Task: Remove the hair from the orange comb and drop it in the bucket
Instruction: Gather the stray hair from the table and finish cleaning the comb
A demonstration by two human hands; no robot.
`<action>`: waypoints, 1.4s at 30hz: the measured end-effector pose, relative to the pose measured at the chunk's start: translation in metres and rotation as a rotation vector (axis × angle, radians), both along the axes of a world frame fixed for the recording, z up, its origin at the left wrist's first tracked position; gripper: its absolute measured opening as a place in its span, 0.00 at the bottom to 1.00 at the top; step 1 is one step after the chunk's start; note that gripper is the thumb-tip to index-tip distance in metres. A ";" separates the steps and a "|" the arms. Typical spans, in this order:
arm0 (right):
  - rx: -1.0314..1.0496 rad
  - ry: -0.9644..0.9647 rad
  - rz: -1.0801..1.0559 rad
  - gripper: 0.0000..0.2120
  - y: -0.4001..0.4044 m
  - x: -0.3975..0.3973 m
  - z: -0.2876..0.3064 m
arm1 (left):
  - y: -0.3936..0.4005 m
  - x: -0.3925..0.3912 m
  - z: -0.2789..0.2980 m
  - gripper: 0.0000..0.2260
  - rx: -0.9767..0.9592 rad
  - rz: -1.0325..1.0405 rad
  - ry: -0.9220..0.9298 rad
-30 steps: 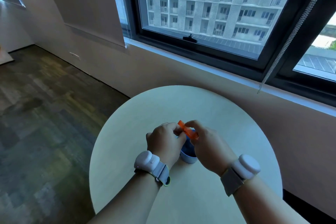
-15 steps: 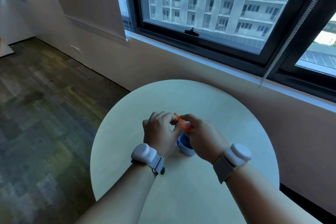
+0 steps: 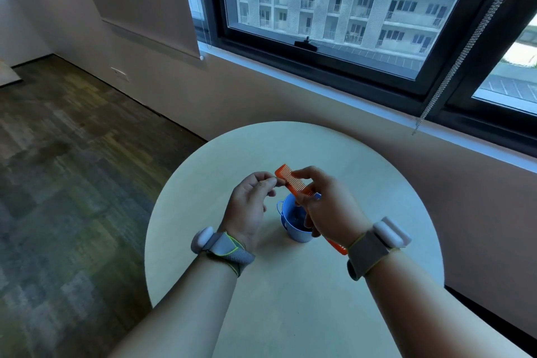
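Note:
My right hand [image 3: 328,208] grips the orange comb [image 3: 292,182] above the small blue bucket [image 3: 292,219], which stands on the round pale table [image 3: 377,197]. The comb's toothed end points up and left; its handle tip shows below my right wrist. My left hand [image 3: 250,203] has its thumb and forefinger pinched together at the comb's far end; hair between them is too fine to make out. Dark matter lies inside the bucket, partly hidden by my right hand.
The table stands close to a wall under a large window [image 3: 334,9]. A bead chain [image 3: 453,73] hangs at the right. Dark carpet floor [image 3: 58,168] lies to the left.
My hands have drawn slightly apart and the comb is more exposed, with its toothed end raised. My left fingers have slid to the comb's tip.

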State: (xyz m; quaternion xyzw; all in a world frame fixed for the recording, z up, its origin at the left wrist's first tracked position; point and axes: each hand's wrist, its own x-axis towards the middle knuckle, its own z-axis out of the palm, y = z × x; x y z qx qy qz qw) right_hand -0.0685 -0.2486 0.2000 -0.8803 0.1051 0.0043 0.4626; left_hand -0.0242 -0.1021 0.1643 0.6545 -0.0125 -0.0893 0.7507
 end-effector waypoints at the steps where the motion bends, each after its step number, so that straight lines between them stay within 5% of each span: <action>1: 0.035 0.005 -0.003 0.17 -0.001 -0.002 0.001 | 0.001 0.001 0.000 0.07 0.029 -0.015 -0.034; 14: 0.272 0.062 -0.077 0.17 0.005 -0.017 -0.006 | 0.010 0.010 -0.016 0.05 0.343 -0.160 -0.237; 24: 0.061 0.003 -0.046 0.17 0.000 -0.013 -0.005 | 0.007 -0.001 -0.007 0.08 0.821 0.090 -0.733; 28: -0.061 -0.039 -0.054 0.19 -0.002 -0.011 -0.008 | 0.003 -0.004 -0.011 0.07 0.971 0.193 -0.777; 42: -0.226 -0.095 0.032 0.18 0.002 -0.017 -0.001 | -0.006 -0.004 -0.004 0.06 1.147 0.082 -0.836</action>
